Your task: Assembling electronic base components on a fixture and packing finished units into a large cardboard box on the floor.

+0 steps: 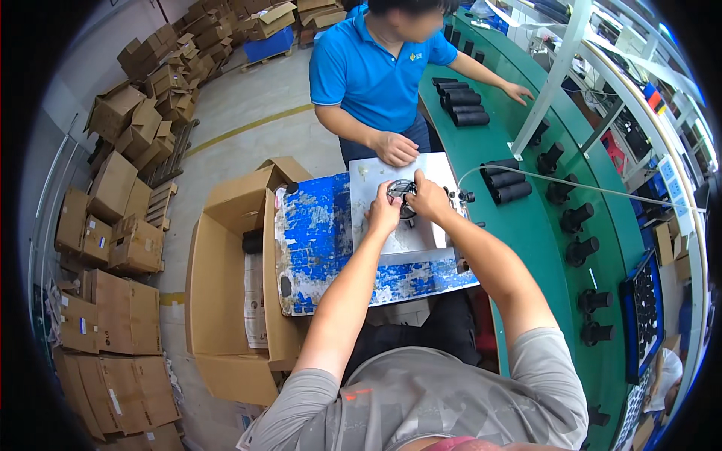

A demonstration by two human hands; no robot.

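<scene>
Both my hands are at a round black part with an open, spoked centre (401, 189) on a grey metal plate (368, 234). My left hand (384, 213) grips its near left rim between thumb and fingers. Curled against its right side is my right hand (429, 198); the fingertips are partly hidden. A small metal fitting with black knobs (460, 197) sits at the plate's right edge. Across from me, a co-worker in a blue shirt (376, 64) rests one hand (396, 149) on the plate's far edge.
The plate lies on a worn blue bench (320, 248). To its left stands an open carton (199, 289). On the right, a green table (519, 252) bears black cylinders (505, 180) and several black stands. A pale hose (571, 183) crosses it. Stacked cartons (124, 304) line the left.
</scene>
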